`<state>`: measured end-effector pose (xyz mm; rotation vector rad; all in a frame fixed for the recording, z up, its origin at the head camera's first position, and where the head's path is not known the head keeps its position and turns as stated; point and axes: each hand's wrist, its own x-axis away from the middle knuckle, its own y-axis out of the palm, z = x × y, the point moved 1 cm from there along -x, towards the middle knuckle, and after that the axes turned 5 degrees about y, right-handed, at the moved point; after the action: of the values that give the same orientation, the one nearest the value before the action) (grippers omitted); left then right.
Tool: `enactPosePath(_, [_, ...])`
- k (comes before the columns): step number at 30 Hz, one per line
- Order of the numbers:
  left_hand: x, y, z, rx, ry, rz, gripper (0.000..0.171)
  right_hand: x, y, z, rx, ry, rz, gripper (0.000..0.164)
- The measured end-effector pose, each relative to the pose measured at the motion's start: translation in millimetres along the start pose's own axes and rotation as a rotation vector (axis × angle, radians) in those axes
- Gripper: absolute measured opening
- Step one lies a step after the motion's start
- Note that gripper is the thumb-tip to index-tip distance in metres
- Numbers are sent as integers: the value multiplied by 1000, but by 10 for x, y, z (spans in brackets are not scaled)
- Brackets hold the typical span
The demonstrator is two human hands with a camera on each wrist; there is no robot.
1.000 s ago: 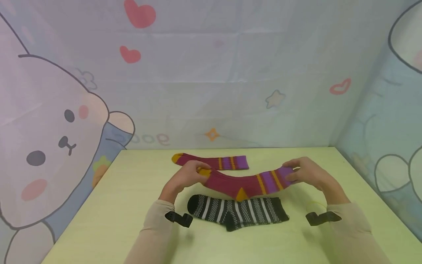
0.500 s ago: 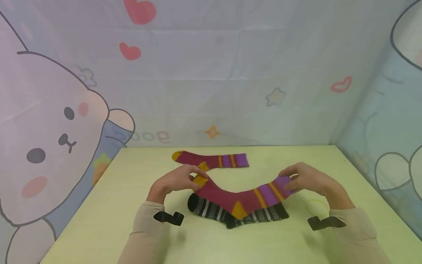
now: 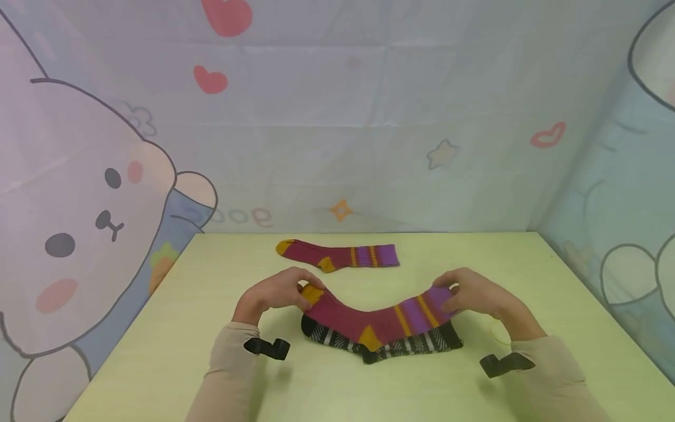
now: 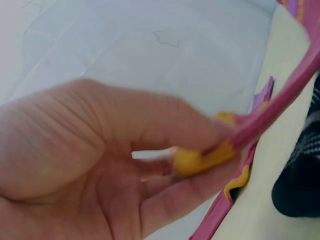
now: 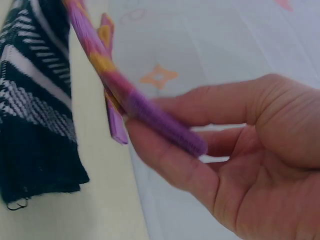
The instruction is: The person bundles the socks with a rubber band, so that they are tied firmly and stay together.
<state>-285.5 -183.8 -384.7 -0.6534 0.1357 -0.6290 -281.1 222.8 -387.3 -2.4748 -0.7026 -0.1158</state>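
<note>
Across the middle of the head view, a maroon ribbed-knit sock with mustard toe and heel and a purple striped cuff (image 3: 364, 325) sags between two hands. At the left, the left hand (image 3: 276, 290) pinches its mustard toe; at the right, the right hand (image 3: 477, 293) pinches the purple cuff — both ends raised, the heel lowest. Behind it in this view, partly hidden, a black-and-white patterned sock (image 3: 422, 346) lies on the pale yellow table (image 3: 158, 351). At the far side, a matching maroon, mustard and purple sock (image 3: 337, 256) lies flat.

Left wrist view: thumb and fingers grasp the toe, the fabric rising to the right.

Right wrist view: thumb and fingers grip the cuff edge-on, with the black-and-white sock to the left, apart from it.
</note>
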Motion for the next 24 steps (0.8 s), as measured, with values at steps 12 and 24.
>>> enactPosePath(12, [-27,35,-57,-69,-40,-54,45,-1,72,51,108,104,-37,49])
enactPosePath(24, [-37,66,-146,-96,-69,-28,41,-26,165,111,126,86,-56,45])
